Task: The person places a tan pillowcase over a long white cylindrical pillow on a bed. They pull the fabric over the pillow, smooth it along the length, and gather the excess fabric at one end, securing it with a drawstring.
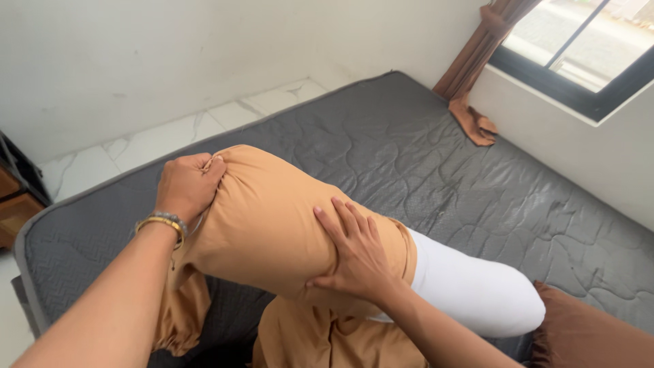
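Observation:
A white bolster pillow (477,289) lies across a dark grey quilted mattress (409,150). An orange-tan cover (266,218) is pulled over its left part, leaving the right end bare. My left hand (185,185) grips the bunched closed end of the cover at the upper left; a gold bracelet and a bead band ring that wrist. Fingers spread, my right hand (355,251) lies flat on the cover near its open edge. Loose orange fabric hangs below the pillow.
A brown cushion (593,334) sits at the lower right corner. White marble floor tiles (170,136) run along the white wall behind the mattress. A brown curtain (477,61) hangs by a dark-framed window (579,48). Wooden furniture (17,204) stands at the far left.

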